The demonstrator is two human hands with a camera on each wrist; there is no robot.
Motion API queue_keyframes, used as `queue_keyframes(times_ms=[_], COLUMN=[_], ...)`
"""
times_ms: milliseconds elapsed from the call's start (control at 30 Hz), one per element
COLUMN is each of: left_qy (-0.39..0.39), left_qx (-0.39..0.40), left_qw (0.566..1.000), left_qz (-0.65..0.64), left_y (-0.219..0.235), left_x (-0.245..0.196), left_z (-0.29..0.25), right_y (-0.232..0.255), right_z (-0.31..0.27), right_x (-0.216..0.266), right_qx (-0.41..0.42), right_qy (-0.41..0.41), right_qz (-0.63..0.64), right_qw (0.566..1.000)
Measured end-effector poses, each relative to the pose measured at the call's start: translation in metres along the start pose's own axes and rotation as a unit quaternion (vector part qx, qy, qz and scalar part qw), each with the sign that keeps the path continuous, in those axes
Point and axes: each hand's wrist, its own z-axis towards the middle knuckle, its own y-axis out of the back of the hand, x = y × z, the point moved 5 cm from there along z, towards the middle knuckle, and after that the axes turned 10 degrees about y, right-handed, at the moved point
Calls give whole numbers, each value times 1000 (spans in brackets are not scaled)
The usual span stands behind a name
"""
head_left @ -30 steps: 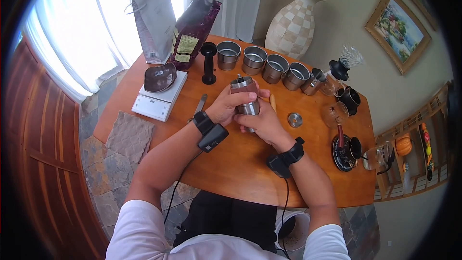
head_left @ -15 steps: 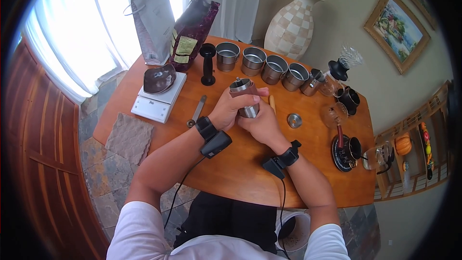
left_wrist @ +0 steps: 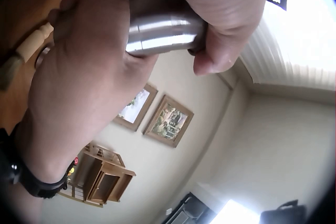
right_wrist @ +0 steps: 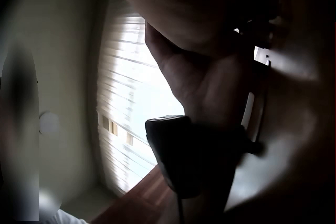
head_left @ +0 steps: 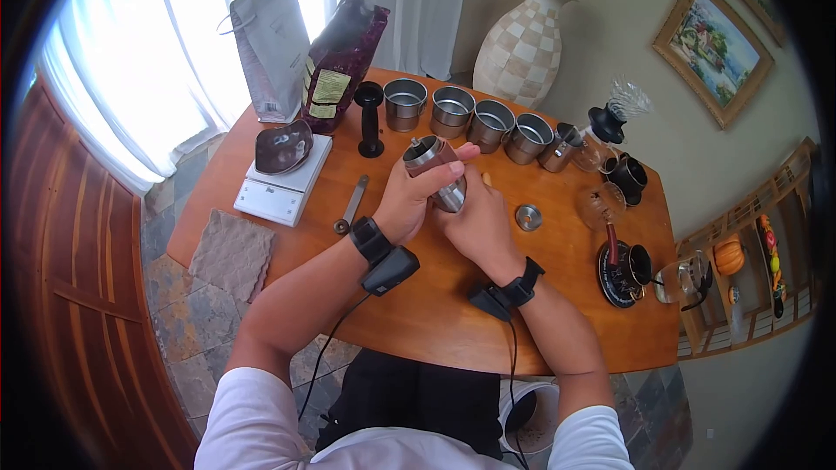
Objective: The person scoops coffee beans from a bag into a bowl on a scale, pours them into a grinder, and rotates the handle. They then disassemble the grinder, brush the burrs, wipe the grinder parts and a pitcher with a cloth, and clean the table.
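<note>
A steel hand coffee grinder (head_left: 452, 197) with a brown band is held between both hands above the table, leaning left, its open top showing a central shaft. My left hand (head_left: 407, 200) grips its upper part, thumb across the band. Around the lower end my right hand (head_left: 482, 224) is wrapped, hiding its base. In the left wrist view the grinder's bare steel body (left_wrist: 163, 32) shows between the two hands. The right wrist view is dark and hides the grip. Left of the hands lies a flat metal crank arm (head_left: 353, 202); to the right, a metal disc (head_left: 528, 218) with a central hole.
A white scale (head_left: 274, 196) bearing a dark dish (head_left: 284, 148) stands at left, before two bags. Several steel cups (head_left: 453, 113) line the back edge beside a black tamper-like tool (head_left: 370, 122). A wooden-handled brush (left_wrist: 34, 43) lies near the right hand. Glassware and a black cup (head_left: 638, 263) stand at right.
The grinder has tipped further left, its top shifting left while the right hand has come up over its lower end. The crank arm, partly hidden before, now shows fully.
</note>
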Motion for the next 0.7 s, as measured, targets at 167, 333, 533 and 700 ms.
queue_keyframes(times_ms=[167, 333, 533, 700], left_qy=[26, 42, 75, 72], left_qx=[-16, 8, 67, 73], left_qw=[999, 989, 975, 974], left_qz=[-27, -145, -196, -204], left_y=[12, 23, 26, 23], left_x=[7, 3, 7, 12], left_z=[5, 11, 13, 16], right_y=[-15, -20, 13, 21], right_z=[-1, -5, 9, 14], right_x=[-17, -16, -20, -37], right_qx=[28, 226, 98, 111], right_qy=[20, -175, -133, -81], right_qz=[90, 424, 499, 469], right_qw=[995, 859, 850, 873])
